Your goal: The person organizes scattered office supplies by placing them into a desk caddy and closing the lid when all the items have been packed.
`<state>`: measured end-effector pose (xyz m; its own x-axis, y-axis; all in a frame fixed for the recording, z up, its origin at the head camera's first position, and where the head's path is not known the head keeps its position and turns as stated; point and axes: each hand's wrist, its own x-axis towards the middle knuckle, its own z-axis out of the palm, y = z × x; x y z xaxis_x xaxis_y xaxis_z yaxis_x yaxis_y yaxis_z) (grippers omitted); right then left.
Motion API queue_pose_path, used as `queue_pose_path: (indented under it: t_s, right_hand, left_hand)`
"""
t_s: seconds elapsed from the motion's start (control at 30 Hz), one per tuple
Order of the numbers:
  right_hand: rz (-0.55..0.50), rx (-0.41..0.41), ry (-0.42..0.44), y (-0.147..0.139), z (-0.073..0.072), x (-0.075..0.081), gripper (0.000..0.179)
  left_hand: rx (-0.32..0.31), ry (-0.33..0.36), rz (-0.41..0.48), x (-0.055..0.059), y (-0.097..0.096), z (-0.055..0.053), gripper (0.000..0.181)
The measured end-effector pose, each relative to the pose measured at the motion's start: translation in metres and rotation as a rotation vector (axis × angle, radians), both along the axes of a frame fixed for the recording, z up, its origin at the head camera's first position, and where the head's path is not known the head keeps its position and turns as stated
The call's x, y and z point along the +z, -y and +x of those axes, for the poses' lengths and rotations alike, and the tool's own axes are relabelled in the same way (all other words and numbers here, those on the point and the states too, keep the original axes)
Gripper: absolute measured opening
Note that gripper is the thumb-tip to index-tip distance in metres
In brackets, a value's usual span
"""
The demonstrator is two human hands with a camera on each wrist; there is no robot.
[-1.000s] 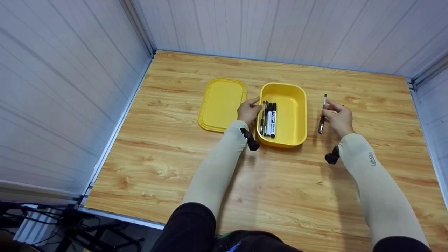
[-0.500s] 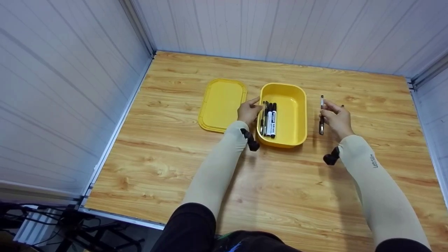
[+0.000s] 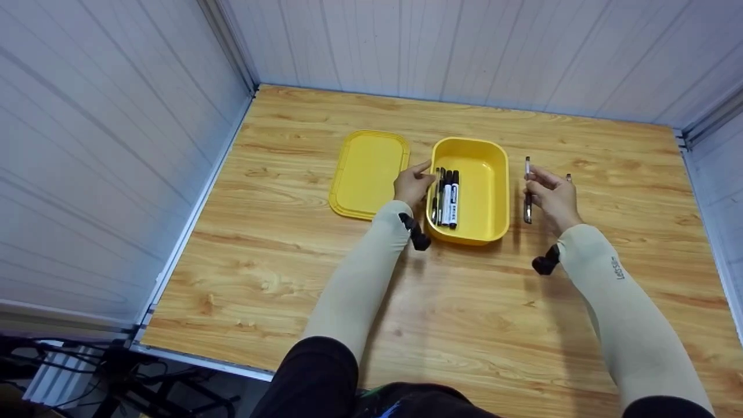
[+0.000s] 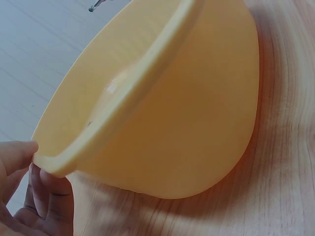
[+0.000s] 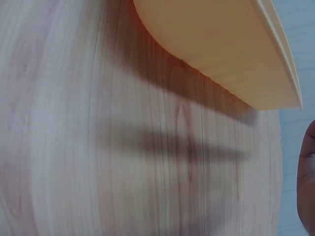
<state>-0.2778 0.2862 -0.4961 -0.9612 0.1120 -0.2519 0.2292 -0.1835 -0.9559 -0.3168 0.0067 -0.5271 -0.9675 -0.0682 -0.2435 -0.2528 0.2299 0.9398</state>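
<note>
yellow box stands between lid and held pen.

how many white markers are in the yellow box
2, side by side in the box: the left marker next to the dark pens, the right marker just beyond it. No others show.

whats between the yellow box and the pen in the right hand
In the head view, just a narrow strip of wooden table shows between the box and the pen in the right hand.
</note>
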Motion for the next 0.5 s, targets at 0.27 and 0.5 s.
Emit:
queue_pose_path:
  t_s: [0.27, 0.5]
  right_hand:
    - [0.065, 0.010, 0.044, 0.006, 0.003, 0.004, 0.053]
    - [0.147, 0.013, 0.054, 0.011, 0.001, -0.001, 0.053]
  left_hand:
    - [0.003, 0.000, 0.005, 0.002, -0.001, 0.002, 0.039]
    - [0.009, -0.002, 0.012, 0.002, 0.000, 0.002, 0.039]
